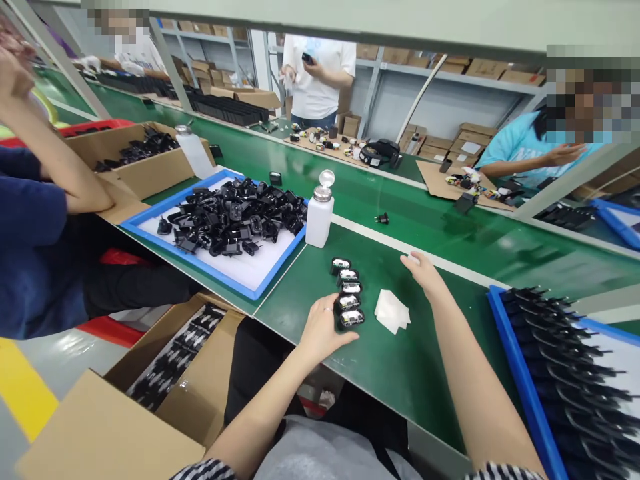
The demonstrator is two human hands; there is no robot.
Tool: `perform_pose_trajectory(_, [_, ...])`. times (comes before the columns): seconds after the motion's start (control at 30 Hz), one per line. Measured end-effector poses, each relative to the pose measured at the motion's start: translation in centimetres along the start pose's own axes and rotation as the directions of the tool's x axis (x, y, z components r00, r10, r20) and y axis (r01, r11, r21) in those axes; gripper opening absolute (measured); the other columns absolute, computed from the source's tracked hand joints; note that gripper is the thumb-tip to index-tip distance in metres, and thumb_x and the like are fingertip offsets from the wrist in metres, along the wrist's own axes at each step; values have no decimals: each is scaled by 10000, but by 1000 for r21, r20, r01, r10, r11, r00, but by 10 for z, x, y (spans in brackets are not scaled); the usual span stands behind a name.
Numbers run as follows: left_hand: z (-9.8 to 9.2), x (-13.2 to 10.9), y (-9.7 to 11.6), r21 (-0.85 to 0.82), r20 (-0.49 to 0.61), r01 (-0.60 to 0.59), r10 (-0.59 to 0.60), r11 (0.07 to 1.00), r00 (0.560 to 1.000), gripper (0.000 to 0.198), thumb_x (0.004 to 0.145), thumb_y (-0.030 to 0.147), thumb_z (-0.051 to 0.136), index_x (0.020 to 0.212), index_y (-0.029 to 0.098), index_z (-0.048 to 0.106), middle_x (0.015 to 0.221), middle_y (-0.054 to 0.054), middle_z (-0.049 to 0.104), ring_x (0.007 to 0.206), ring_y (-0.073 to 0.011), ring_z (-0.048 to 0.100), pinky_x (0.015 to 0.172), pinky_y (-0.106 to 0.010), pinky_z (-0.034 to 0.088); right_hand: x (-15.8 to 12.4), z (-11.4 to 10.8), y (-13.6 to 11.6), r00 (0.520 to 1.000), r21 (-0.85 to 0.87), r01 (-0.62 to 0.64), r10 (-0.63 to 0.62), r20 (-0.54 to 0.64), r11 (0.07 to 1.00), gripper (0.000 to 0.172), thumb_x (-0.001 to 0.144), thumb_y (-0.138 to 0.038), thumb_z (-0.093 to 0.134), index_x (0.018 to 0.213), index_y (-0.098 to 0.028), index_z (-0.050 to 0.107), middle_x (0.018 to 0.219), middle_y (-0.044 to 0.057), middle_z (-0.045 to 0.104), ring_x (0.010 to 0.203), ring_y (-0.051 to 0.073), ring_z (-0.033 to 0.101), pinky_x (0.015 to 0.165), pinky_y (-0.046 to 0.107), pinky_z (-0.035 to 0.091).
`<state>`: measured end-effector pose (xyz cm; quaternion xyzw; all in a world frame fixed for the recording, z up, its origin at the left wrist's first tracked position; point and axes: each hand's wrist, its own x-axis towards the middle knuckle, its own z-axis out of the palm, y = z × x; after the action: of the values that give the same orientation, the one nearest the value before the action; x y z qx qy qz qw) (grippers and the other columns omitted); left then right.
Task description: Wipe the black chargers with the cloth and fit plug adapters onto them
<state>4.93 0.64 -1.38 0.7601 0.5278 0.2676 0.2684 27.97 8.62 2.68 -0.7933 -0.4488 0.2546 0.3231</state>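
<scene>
Several small black plastic housings with white and metal parts showing in their open tops [349, 287] stand in a short row on the green table. My left hand [323, 328] rests at the near end of this row, fingers along its left side and thumb stretched out in front; the hand looks open, with its fingertips partly hidden. Further right, my right hand [421, 272] is open over the table and holds nothing. Between my hands lies a folded white wipe [392, 311]. A white pump bottle [319, 219] with a metal top and raised lid stands behind the row.
A blue-rimmed tray [257, 293] heaped with black plug adapters is at left. Another blue tray [520, 393] holds rows of black pieces at right. One black plug [383, 219] lies beyond the white line. A carton [120, 427] stands below; co-workers sit and stand around.
</scene>
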Motion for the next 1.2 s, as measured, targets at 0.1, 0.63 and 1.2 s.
perform_pose_trajectory(0.1, [-3, -12, -14, 83, -90, -48, 55, 995, 994, 637, 568, 343, 598, 1105, 130, 332, 1118, -108, 422, 1064, -244, 362, 876, -390, 328, 52, 17, -18, 998, -68, 31, -35, -56, 997, 562, 643, -320, 517, 1139, -96, 373, 1161, 168, 391, 1055, 261, 375, 856, 358, 312])
perform_pose_trajectory(0.63, [4, -23, -20, 163, -356, -34, 91, 986, 930, 158, 637, 170, 447, 735, 249, 544, 865, -16, 585, 854, -223, 510, 771, -370, 416, 106, 15, -43, 998, 369, 39, -54, 32, 929, 175, 658, -304, 520, 557, -179, 449, 722, 80, 551, 778, 218, 544, 672, 351, 454])
perform_pose_trajectory(1.2, [-29, 99, -14, -252, 43, 177, -172, 951, 984, 432, 573, 15, 478, 987, 132, 506, 947, -44, 576, 754, -121, 541, 697, -221, 427, 1, 38, -43, 910, 570, 67, -284, 302, 819, 134, 670, -301, 526, 670, -173, 486, 621, 10, 544, 540, 102, 544, 477, 206, 451])
